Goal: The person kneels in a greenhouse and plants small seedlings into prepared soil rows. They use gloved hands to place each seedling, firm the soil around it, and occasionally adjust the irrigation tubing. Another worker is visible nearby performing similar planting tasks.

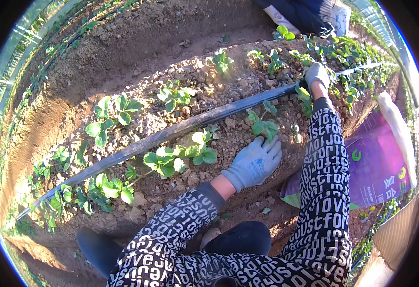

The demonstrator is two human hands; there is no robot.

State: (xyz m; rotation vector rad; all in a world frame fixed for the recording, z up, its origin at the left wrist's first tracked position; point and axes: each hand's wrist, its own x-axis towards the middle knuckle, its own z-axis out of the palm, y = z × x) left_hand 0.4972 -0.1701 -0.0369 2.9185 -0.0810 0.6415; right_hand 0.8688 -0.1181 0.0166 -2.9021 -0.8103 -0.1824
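My left hand, in a grey-blue work glove, rests palm down on the soil of a raised bed. Its fingertips lie beside a young strawberry plant and hold nothing that I can see. Farther right, my right hand, gloved too, is curled at the edge of dense strawberry foliage. It sits over the line of a flat black drip tape running along the middle of the bed. What its hidden fingers hold, if anything, cannot be made out.
More strawberry plants stand along both sides of the tape. A purple printed sack lies to the right, near a cardboard piece. Dark boots are in the near furrow. Another person's dark-clothed leg shows across the bed.
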